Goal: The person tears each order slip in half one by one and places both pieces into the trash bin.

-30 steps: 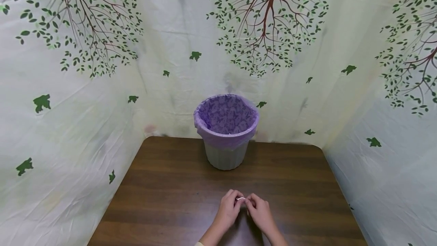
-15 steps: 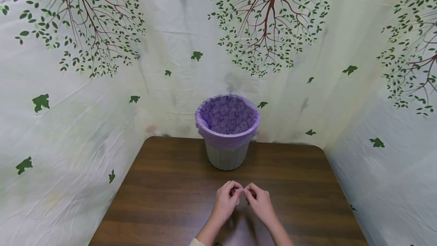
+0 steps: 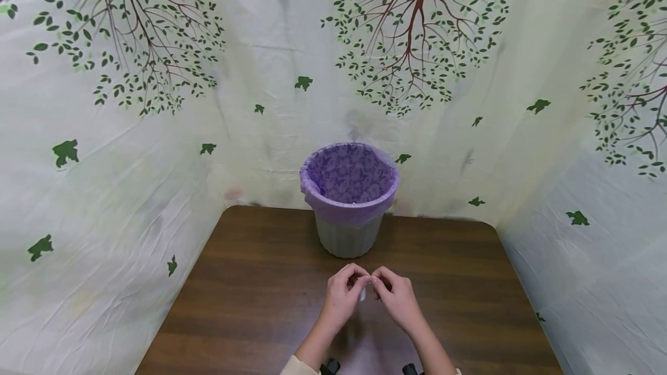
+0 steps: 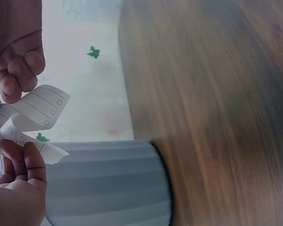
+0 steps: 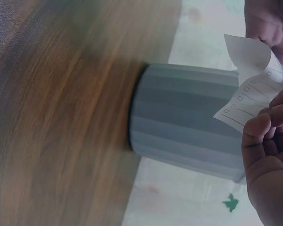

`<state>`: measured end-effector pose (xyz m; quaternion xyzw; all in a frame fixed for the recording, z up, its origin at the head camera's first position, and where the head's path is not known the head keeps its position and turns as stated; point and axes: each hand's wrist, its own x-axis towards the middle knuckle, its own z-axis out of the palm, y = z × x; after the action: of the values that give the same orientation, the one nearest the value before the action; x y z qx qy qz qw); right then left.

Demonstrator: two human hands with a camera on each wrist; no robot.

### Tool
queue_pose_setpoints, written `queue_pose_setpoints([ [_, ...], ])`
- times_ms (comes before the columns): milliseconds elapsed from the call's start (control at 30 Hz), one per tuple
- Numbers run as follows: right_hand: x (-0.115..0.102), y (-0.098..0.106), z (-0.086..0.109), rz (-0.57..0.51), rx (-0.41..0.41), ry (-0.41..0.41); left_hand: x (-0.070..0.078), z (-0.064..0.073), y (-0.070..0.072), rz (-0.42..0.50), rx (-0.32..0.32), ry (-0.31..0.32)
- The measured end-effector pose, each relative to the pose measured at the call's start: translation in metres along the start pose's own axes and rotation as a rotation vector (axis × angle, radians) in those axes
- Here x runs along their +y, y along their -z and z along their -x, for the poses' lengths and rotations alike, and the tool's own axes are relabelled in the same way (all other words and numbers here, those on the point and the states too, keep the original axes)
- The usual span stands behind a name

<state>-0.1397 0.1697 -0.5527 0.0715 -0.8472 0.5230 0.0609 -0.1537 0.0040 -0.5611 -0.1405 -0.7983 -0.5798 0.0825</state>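
Note:
A small slip of white paper (image 3: 362, 294), printed with lines and little checkboxes, is held between my two hands over the table. My left hand (image 3: 340, 300) pinches it with thumb and fingers. Opposite, my right hand (image 3: 400, 301) pinches it too, fingertips close to those of the left. In the left wrist view the paper (image 4: 45, 107) curls into two flaps, one beside each hand. The right wrist view shows the paper (image 5: 247, 96) bent, one flap plain and the other printed. Parts of the slip are hidden behind the fingers.
Beyond the hands, a grey bin (image 3: 348, 239) with a purple liner (image 3: 350, 213) folded over its rim stands near the back of the brown wooden table (image 3: 250, 288). Pale cloth (image 3: 260, 149) with printed trees and leaves surrounds the table. Dark devices (image 3: 330, 366) show near the wrists.
Both hands have moved forward toward the bin, still pinching the paper. More of the forearms shows, and a white flap now hangs below the left fingers.

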Motion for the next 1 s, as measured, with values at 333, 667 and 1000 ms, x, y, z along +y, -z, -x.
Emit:
queue_pose_setpoints([
  [333,-0.005,-0.001,-0.002,-0.100,-0.045,-0.054,0.002,-0.001,0.007,0.088,-0.015,0.032],
  [667,-0.010,-0.001,-0.004,-0.091,-0.047,-0.053,0.005,-0.002,0.008,0.071,0.013,0.022],
  [1000,-0.012,0.000,-0.004,-0.063,-0.008,-0.006,0.006,0.001,0.009,0.126,0.047,0.048],
])
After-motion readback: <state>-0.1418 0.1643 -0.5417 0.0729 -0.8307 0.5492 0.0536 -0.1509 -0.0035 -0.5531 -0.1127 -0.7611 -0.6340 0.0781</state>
